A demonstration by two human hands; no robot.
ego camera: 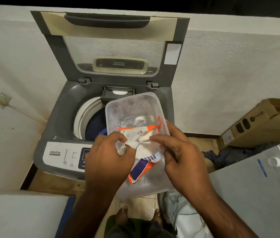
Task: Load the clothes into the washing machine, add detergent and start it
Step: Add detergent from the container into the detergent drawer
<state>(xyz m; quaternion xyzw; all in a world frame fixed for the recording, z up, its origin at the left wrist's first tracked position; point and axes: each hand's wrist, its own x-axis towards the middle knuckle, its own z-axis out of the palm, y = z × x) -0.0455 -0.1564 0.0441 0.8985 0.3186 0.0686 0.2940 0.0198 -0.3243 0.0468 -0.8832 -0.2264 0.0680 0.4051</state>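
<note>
Hands over a grey top-loading washing machine (pixel 56 117) with its lid (pixel 111 43) raised against the wall. Left hand (pixel 104 160) and right hand (pixel 183 162) each pinch the crumpled top of an orange, white and blue detergent sachet (pixel 144 157), which lies inside a clear rectangular plastic container (pixel 132 107) held above the drum opening. Dark blue clothes (pixel 94 127) sit in the drum. Brown cardboard box (pixel 259 122) stands on the floor at right.

Left hand (pixel 107 157), right hand (pixel 181 157): both pinching.
</note>
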